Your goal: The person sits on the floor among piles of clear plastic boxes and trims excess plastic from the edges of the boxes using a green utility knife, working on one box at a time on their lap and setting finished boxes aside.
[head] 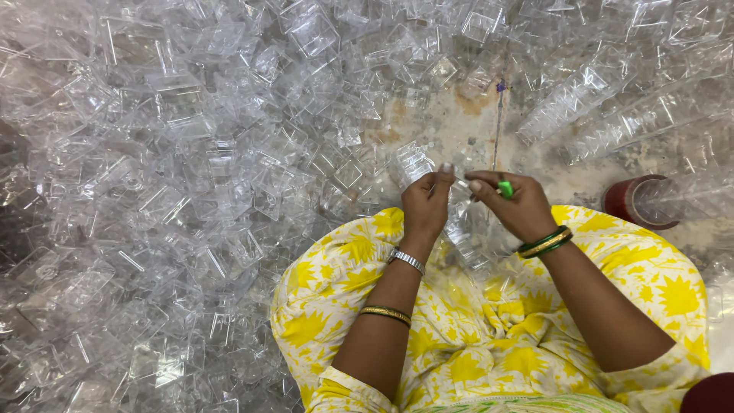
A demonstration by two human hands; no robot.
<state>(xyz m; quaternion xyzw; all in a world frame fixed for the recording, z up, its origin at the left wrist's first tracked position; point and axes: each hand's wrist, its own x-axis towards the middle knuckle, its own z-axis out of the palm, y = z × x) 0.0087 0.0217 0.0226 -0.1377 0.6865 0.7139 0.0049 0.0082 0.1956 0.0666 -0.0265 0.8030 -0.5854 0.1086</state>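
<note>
Two hands (474, 203), one red-capped cylinder (631, 200), countless clear plastic boxes (191, 153) (heaped).

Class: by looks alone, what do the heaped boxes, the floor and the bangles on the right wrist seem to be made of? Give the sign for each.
Boxes: clear, glossy, probably hard plastic; see-through, with bright glints on their edges.
Floor: matt, likely cement; grey, blotched and stained.
Bangles: shiny green and gold, maybe glass and metal; uncertain.
</note>
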